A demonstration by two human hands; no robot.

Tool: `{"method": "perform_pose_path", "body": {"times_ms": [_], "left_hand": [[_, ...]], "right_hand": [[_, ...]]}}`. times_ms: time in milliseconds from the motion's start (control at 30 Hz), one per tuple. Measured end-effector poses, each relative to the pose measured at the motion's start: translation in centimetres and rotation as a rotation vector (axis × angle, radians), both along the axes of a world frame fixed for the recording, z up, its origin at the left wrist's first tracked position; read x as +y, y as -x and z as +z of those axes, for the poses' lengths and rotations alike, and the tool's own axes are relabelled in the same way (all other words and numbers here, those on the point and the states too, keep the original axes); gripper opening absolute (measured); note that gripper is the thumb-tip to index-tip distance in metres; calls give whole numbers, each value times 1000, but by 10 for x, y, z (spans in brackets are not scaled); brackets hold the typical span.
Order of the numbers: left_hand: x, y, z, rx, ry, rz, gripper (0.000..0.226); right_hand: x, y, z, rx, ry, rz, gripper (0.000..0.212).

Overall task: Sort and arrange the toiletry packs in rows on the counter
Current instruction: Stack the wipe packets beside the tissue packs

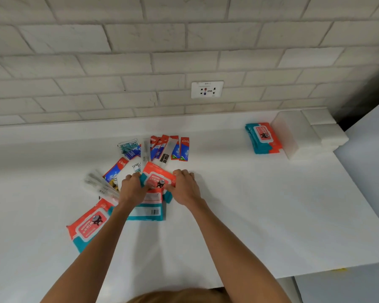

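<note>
**Premises: domestic-type counter, kitchen or bathroom**

A smooth white counter (pixel 249 204) fills the lower half of the frame. It runs flush against a wall of pale marble-look brick-pattern tiles (pixel 140 51) across the upper half. A white rectangular socket plate (pixel 207 89) with several outlets is set in the tiling just above the counter, right of centre. Goods on the surface are household toiletries: red-and-blue toothpaste sachets (pixel 184 148) at centre and red-and-teal wet-wipe packs (pixel 263 137) stacked at right, beside a white translucent plastic box (pixel 287 136). Finish and fittings indicate a home kitchen or bathroom; which cannot be determined.
</note>
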State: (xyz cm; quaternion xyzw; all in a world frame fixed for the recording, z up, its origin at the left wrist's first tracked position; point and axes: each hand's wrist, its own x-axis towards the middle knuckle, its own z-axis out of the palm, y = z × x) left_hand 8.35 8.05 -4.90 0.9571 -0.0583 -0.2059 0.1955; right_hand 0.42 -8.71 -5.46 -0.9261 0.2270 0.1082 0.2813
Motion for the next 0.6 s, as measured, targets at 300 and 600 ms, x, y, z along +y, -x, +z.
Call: {"method": "perform_pose_path", "body": {"times_ms": [300, 600], "left_hand": [[3, -12, 0, 70, 203, 30, 35], [-22, -3, 12, 170, 526, 119, 13]], "right_hand": [[-4, -2, -22, 85, -47, 3, 80], [-24, 49, -13, -133, -602, -300, 35]]}}
